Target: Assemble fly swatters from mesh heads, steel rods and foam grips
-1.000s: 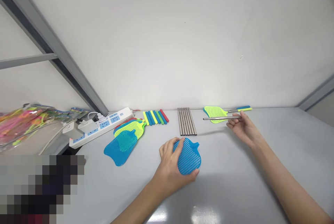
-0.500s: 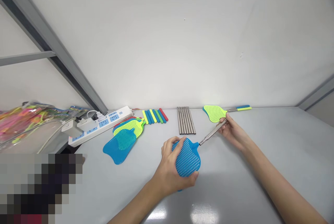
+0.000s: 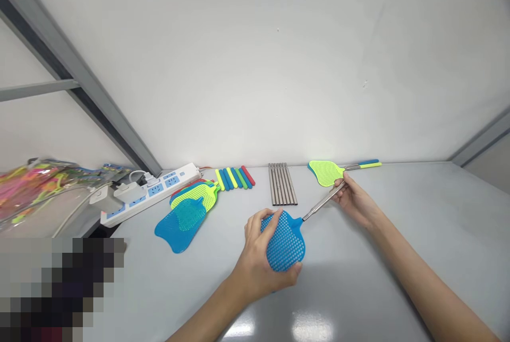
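Note:
My left hand (image 3: 261, 257) grips a blue perforated fly swatter head (image 3: 286, 242) near the middle of the table, its short neck pointing up and right. In my right hand (image 3: 353, 198) is a silver telescopic metal rod (image 3: 324, 203), slanting down to the left. The rod's lower end meets the tip of the swatter head's neck; whether it is inside or only touching, I cannot tell. Behind my right hand lie assembled fly swatters, with a yellow-green head (image 3: 326, 173) on top and blue and yellow handles (image 3: 370, 163).
Several metal rods (image 3: 282, 184) lie side by side near the wall. Left of them are coloured handle grips (image 3: 235, 178) and a pile of swatter heads (image 3: 181, 225). A white power strip (image 3: 151, 193) with plugs and cables and plastic-wrapped colourful items (image 3: 35, 188) are farther left.
The rod's end has come up to the neck of the blue swatter head, closing a small gap. Both hands keep their holds, and the camera view has shifted slightly.

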{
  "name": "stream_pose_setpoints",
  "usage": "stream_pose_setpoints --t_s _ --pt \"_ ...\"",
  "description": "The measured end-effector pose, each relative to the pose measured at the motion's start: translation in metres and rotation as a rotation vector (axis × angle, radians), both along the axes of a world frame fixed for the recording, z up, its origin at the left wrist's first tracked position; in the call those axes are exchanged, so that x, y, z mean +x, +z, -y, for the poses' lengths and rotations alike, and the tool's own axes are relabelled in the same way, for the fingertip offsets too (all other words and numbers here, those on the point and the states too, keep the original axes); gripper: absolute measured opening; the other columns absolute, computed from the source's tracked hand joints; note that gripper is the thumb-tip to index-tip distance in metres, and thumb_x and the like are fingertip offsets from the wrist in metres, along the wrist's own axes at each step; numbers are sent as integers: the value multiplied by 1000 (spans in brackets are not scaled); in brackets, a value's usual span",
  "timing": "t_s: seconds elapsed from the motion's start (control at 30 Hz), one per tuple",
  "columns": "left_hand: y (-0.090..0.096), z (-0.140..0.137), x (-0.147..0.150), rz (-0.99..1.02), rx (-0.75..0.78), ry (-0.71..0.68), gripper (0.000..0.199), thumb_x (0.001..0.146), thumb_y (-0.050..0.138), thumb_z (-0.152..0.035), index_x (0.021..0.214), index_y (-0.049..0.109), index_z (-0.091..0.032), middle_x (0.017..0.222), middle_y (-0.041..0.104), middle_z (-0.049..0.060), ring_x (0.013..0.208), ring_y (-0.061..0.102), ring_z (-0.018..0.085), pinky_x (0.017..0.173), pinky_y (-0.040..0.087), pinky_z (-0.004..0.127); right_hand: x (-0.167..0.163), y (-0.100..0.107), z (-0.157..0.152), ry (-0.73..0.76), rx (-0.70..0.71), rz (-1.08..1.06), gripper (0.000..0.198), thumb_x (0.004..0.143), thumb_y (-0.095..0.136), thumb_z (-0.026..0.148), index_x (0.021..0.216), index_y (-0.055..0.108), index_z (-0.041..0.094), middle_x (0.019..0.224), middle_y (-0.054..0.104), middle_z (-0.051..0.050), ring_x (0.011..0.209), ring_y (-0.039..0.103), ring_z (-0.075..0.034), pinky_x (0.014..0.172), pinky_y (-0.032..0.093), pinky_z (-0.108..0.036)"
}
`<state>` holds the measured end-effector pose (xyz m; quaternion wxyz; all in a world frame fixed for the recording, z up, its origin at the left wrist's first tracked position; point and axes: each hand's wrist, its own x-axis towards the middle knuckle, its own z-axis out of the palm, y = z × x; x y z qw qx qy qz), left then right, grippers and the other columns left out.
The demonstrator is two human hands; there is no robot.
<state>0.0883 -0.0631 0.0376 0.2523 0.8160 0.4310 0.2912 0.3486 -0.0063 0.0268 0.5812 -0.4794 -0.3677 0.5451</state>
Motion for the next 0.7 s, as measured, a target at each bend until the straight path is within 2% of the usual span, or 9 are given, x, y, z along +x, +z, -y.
stream_pose_setpoints --t_s 0.27,0.43,0.57,0.7 --pt "-2 0 0 -9 34 0 80 54 61 -33 126 27 -20 119 26 10 112 27 27 93 29 43 3 -2 -1 -15 8 -133 29 72 49 47 62 55 20 54 43 2 49 42 -9 58 42 -25" --pt "-2 0 0 -28 51 1 81 54 61 -33 126 26 -22 119 26 9 111 27 26 92 29 44 2 -1 -1 0 -14 -61 32 73 45 50 63 54 21 49 38 2 50 43 -11 58 42 -27" --pt "-4 1 1 -67 126 19 82 53 62 -32 126 27 -21 120 26 10 111 26 28 92 27 45 3 -1 -1 -40 4 44 35 73 42 53 63 52 21 50 39 2 50 42 -12 58 42 -27" --pt "-6 2 1 -114 200 12 81 54 62 -34 126 28 -19 120 28 12 111 25 30 90 26 47 4 0 0 -85 52 43 36 72 45 52 61 54 19 57 44 0 53 43 -11 55 41 -25"
